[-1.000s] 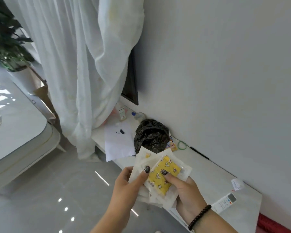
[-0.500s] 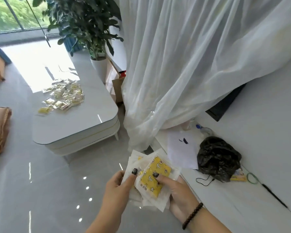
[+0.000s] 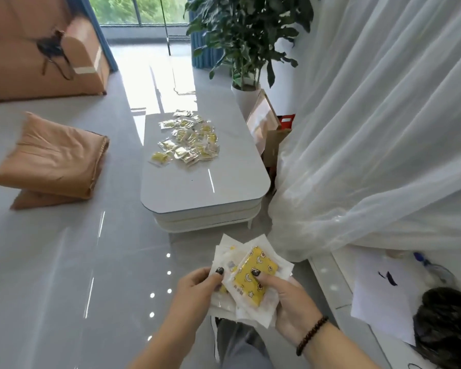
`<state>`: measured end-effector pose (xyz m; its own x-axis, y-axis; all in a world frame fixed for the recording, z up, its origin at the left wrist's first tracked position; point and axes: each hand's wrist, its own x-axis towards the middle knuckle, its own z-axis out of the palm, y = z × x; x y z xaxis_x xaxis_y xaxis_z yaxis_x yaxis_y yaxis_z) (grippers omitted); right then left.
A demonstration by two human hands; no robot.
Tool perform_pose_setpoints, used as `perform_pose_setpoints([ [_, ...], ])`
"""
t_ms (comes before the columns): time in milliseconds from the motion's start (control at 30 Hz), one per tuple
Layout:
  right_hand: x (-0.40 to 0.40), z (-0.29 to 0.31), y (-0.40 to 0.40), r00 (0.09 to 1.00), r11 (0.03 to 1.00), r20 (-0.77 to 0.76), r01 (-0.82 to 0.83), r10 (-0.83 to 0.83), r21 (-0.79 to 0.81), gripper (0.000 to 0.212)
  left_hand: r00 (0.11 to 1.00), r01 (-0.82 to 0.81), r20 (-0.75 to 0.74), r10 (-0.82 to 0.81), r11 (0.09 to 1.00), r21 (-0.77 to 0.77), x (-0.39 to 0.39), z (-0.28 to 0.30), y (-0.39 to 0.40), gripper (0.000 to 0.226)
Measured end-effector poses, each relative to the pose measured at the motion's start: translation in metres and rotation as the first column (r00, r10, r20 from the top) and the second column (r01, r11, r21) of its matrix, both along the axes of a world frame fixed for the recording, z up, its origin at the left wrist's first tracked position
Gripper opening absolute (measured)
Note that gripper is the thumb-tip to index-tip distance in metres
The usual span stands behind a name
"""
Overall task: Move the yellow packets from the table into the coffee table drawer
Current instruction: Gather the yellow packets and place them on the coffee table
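A stack of yellow packets [image 3: 253, 275] in clear wrappers sits in both my hands, low in the middle of the view. My left hand [image 3: 194, 291] pinches the stack's left edge with its thumb on top. My right hand [image 3: 288, 302] holds it from the right and underneath. Ahead stands the white coffee table [image 3: 210, 198], with several more yellow packets [image 3: 188, 141] scattered over its top. Two shut drawer fronts show on its near end [image 3: 205, 218].
Orange cushions [image 3: 51, 155] lie on the grey floor to the left, with an orange sofa [image 3: 37, 49] behind. A potted plant [image 3: 245, 38], a paper bag [image 3: 264, 121] and a white curtain [image 3: 370, 129] stand right. A low white bench [image 3: 338, 296] carries paper and a black bag [image 3: 447, 323].
My view has swung left from the wall and bench toward the coffee table. The stack of packets stays gripped in both hands as before.
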<state>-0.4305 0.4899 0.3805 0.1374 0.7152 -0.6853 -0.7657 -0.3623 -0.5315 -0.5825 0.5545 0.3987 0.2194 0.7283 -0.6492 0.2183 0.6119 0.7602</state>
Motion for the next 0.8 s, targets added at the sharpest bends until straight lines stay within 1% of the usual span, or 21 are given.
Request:
perform_pose_setpoints([
  [133, -0.014, -0.010, 0.089, 1.000, 1.000, -0.020, -0.015, 0.015, 0.006, 0.038, 1.000, 0.007, -0.026, -0.007, 1.000, 0.012, -0.016, -0.003, 0.086, 0.027],
  [233, -0.027, -0.014, 0.162, 0.999, 0.999, -0.026, -0.039, 0.039, -0.001, 0.047, 0.996, -0.075, -0.038, 0.076, 0.997, 0.018, -0.030, -0.007, 0.153, 0.019],
  [300, -0.040, -0.013, 0.209, 0.998, 0.998, 0.004, -0.059, 0.059, -0.008, 0.044, 0.994, -0.106, -0.025, 0.106, 0.994, 0.028, -0.045, -0.007, 0.196, 0.012],
  [367, -0.057, -0.011, 0.255, 0.997, 0.998, 0.032, -0.070, 0.069, 0.001, 0.043, 0.995, -0.101, -0.014, 0.102, 0.994, 0.037, -0.064, -0.009, 0.234, 0.012],
  [433, -0.079, -0.006, 0.296, 0.995, 0.996, 0.038, -0.092, 0.091, 0.012, 0.042, 0.995, -0.102, -0.020, 0.103, 0.994, 0.050, -0.088, -0.011, 0.269, 0.017],
  [533, -0.115, -0.009, 0.349, 0.992, 0.993, 0.034, -0.121, 0.120, 0.007, 0.033, 0.995, -0.096, -0.032, 0.099, 0.993, 0.071, -0.128, -0.016, 0.319, 0.019],
  [667, -0.174, -0.021, 0.420, 0.992, 0.993, 0.042, -0.115, 0.116, -0.028, 0.044, 0.995, -0.069, -0.063, 0.074, 0.994, 0.086, -0.186, -0.029, 0.393, 0.017],
  [800, -0.232, -0.027, 0.483, 0.996, 0.996, -0.028, -0.081, 0.080, -0.043, 0.041, 0.996, -0.024, -0.083, 0.034, 0.994, 0.109, -0.238, -0.027, 0.467, 0.012],
])
